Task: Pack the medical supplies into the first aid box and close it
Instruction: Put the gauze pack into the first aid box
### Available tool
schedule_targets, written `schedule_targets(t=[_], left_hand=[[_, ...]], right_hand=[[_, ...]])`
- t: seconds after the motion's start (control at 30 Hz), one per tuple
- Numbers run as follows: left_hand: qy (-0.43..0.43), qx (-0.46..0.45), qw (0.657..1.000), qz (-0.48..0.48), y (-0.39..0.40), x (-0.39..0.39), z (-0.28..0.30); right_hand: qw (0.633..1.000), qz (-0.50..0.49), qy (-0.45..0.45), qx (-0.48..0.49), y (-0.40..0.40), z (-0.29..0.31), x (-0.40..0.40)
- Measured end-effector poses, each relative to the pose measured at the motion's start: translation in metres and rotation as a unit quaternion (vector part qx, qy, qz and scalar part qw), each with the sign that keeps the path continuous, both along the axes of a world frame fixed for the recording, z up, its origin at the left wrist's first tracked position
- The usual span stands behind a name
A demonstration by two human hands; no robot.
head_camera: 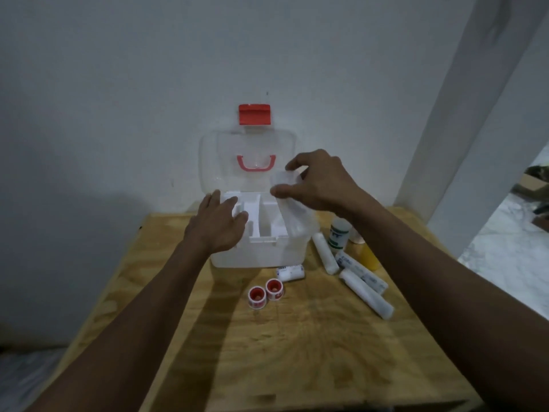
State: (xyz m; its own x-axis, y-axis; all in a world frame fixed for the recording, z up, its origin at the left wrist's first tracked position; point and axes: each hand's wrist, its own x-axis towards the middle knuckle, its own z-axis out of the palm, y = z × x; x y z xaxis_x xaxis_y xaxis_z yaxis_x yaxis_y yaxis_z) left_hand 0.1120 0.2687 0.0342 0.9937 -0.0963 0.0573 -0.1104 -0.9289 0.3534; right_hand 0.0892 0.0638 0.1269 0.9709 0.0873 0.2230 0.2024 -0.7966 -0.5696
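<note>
I see the white translucent plastic first aid box (258, 251) standing at the far middle of the pale plywood table (297, 352), close to the grey wall (118, 84). Its clear rounded lid (248, 162) stands open and upright against the wall, with a pink curved handle (256, 162) on it and a red square latch (255, 114) at the top edge. Inside sits a white tray with dividers (258, 218).

My left hand (218, 224) lies on the left rim of the box, the fingers spread and curved over the edge; it seems to steady the box more than to grip it. My right hand (318, 179) pinches a thin clear crinkled plastic packet (292, 200) between thumb and fingers, over the right side of the box.

In front of the box lie a small white bandage roll with dark print (290, 272) and two round red-and-white tape spools (266, 292), touching each other. To the right are several long white gauze rolls (365, 292), soft and cylindrical, a white bottle with a green label (338, 233), and a yellow bottle (370, 257) partly hidden under my right arm.
</note>
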Motion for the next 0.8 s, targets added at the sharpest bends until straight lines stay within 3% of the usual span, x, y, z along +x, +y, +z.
schedule_targets(t=[0.2,0.5,0.8], left_hand=[[-0.013,0.045,0.998,-0.028,0.0,0.01,0.007],[-0.013,0.086,0.996,-0.031,0.003,0.008,-0.006],[-0.018,0.098,0.995,-0.03,0.003,0.006,-0.006]], right_hand=[[0.998,-0.059,0.02,-0.02,0.021,-0.012,0.037],[0.987,-0.055,0.065,-0.134,0.038,-0.056,0.044],[0.985,-0.055,0.079,-0.144,0.046,-0.079,0.048]])
